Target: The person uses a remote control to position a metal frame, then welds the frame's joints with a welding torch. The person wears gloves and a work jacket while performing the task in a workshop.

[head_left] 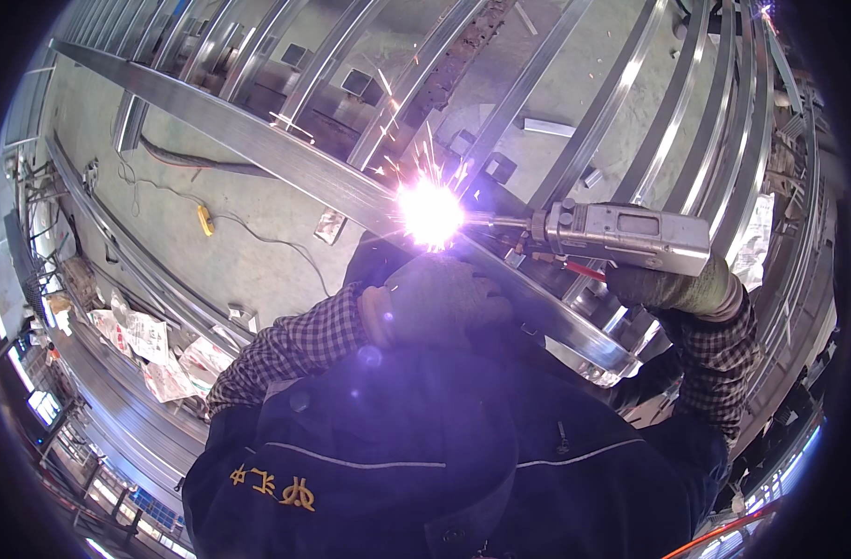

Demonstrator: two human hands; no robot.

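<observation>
My right hand (672,284), in a grey-green work glove, grips a silver, boxy welding gun (635,233) from below. The gun's thin nozzle points left into a blinding white-violet glare with flying sparks. Under the glare runs a long, shiny rectangular metal tube (285,154), slanting from far left to near right. My left hand (444,298), also gloved, is closed just below the glare, next to the tube. Its fingers are curled, and what they hold, if anything, is hidden. The exact spot being welded is lost in the brightness.
Several parallel metal bars (602,102) stretch away behind the long tube. A yellow piece (204,220) on a thin cable lies on the floor at left. Crumpled printed sheets (136,335) rest on stacked metal profiles (132,415). More sparks flash at the far right.
</observation>
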